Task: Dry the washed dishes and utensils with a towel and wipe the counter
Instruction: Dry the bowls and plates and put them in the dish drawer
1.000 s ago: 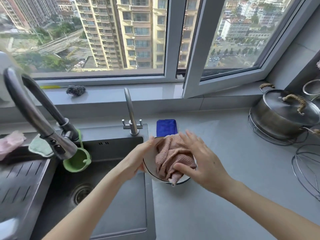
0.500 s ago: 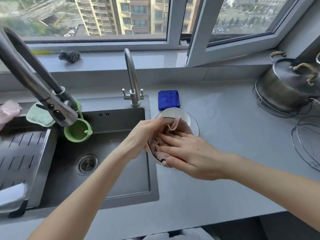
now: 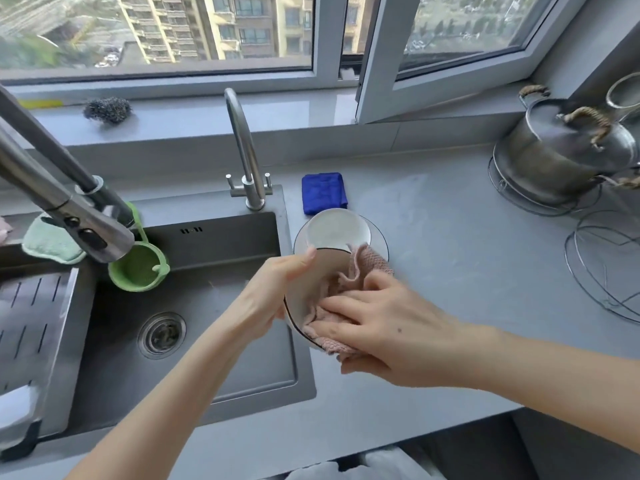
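Home kitchen, high up in a flat; dark sink [image 3: 225, 323] at 9 o'clock, gooseneck tap [image 3: 242, 143] at 12; lidded steel pot [image 3: 554, 157] at 2 on the grey counter [image 3: 467, 271]; wire scourer [image 3: 108, 110] on the sill [image 3: 194, 112] at 11; tower blocks [image 3: 214, 26] outside.

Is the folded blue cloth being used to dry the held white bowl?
No, the folded blue cloth lies on the grey counter, while the right hand holds a pink knitted towel in the white bowl.
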`<state>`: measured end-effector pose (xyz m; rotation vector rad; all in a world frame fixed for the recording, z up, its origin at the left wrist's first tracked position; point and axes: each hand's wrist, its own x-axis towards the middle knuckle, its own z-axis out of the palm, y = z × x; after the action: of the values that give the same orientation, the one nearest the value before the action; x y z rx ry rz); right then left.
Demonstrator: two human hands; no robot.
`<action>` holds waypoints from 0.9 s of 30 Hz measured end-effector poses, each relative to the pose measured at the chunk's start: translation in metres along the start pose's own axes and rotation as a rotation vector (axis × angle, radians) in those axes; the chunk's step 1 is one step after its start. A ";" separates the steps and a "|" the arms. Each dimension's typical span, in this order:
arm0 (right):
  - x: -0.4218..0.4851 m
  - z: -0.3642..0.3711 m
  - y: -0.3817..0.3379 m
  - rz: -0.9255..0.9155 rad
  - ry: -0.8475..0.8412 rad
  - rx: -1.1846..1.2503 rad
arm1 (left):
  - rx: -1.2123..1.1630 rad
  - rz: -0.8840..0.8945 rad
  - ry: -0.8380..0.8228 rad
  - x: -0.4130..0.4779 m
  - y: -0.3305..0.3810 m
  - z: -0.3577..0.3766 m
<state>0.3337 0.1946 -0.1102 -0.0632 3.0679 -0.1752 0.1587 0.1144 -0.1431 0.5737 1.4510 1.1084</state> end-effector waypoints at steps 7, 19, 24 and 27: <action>0.007 -0.010 -0.010 0.512 0.293 0.344 | -0.058 0.170 -0.044 0.006 0.013 0.002; 0.016 -0.018 -0.018 0.305 -0.026 0.588 | -0.124 0.059 -0.083 0.000 0.025 0.008; -0.004 -0.023 -0.013 0.031 -0.081 0.458 | 0.075 -0.090 -0.215 -0.005 0.034 0.002; -0.010 -0.019 0.000 -0.164 -0.163 0.196 | 0.190 -0.137 -0.321 -0.001 0.036 0.005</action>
<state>0.3426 0.1974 -0.0904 -0.3024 2.8658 -0.4548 0.1550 0.1303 -0.1107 0.7383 1.2993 0.7371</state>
